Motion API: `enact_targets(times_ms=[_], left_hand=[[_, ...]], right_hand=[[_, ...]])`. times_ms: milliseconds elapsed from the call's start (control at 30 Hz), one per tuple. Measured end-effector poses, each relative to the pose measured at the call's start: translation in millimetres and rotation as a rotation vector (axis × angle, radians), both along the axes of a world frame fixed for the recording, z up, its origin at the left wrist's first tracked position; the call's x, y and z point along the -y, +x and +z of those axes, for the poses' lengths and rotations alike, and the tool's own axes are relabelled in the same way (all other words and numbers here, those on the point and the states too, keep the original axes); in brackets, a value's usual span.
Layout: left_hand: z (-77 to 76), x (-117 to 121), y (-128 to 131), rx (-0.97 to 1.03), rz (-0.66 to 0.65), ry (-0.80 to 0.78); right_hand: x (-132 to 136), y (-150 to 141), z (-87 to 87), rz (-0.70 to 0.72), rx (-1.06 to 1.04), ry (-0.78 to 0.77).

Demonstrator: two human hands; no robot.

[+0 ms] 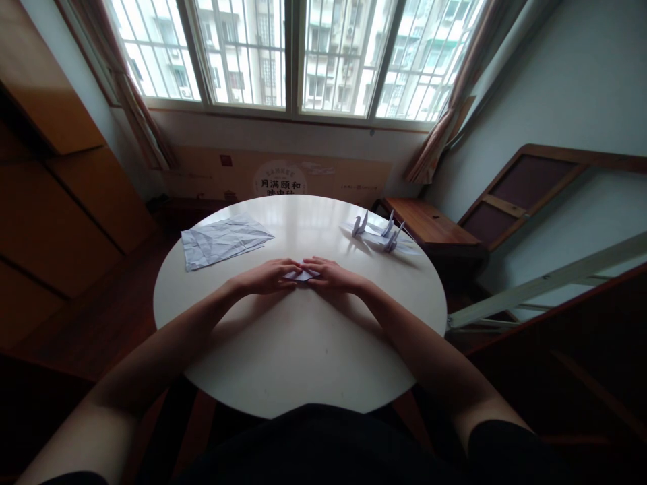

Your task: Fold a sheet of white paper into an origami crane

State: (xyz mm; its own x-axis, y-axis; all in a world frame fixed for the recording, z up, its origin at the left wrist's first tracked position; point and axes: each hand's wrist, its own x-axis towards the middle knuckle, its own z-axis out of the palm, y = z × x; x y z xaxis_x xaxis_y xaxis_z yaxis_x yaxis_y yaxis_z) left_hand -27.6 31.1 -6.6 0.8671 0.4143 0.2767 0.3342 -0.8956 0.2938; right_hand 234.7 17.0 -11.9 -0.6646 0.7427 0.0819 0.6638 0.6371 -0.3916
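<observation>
A small piece of folded white paper lies at the middle of the round white table. From the left, my left hand holds its edge, fingers closed over it. My right hand grips the opposite side, its fingers bent down onto the paper. The two hands almost meet, and the fingers cover part of the folds. A spot of red shows near the fingertips; I cannot make out what it is.
Crumpled white sheets lie at the table's back left. Several folded paper cranes stand at the back right, with flat paper around them. Beyond are a barred window, a wooden bench and a wooden cabinet.
</observation>
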Motion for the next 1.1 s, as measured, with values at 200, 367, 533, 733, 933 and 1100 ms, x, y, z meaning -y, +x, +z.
enact_targets(times_ms=[200, 367, 533, 733, 933, 1100], left_hand=[[-1.7, -1.1, -1.4, 0.013, -0.01, 0.004], [-5.0, -4.4, -2.1, 0.025, -0.025, 0.016], [-11.5, -12.5, -2.4, 0.076, -0.03, 0.005], [-12.8, -18.1, -3.8, 0.11, -0.006, -0.014], [-10.1, -17.5, -3.3, 0.12, -0.007, 0.016], [-1.8, -11.6, -3.1, 0.065, 0.026, 0.067]], right_hand=[[-1.4, 0.2, -1.5, 0.01, -0.016, 0.014], [-1.5, 0.5, -2.0, 0.017, -0.017, 0.036], [-1.7, 1.8, -2.5, 0.033, -0.097, 0.085], [0.0, 1.7, 2.8, -0.021, -0.134, 0.136], [-2.1, 2.4, 3.0, 0.007, -0.163, 0.083], [-1.1, 2.2, 3.3, 0.0, -0.184, 0.115]])
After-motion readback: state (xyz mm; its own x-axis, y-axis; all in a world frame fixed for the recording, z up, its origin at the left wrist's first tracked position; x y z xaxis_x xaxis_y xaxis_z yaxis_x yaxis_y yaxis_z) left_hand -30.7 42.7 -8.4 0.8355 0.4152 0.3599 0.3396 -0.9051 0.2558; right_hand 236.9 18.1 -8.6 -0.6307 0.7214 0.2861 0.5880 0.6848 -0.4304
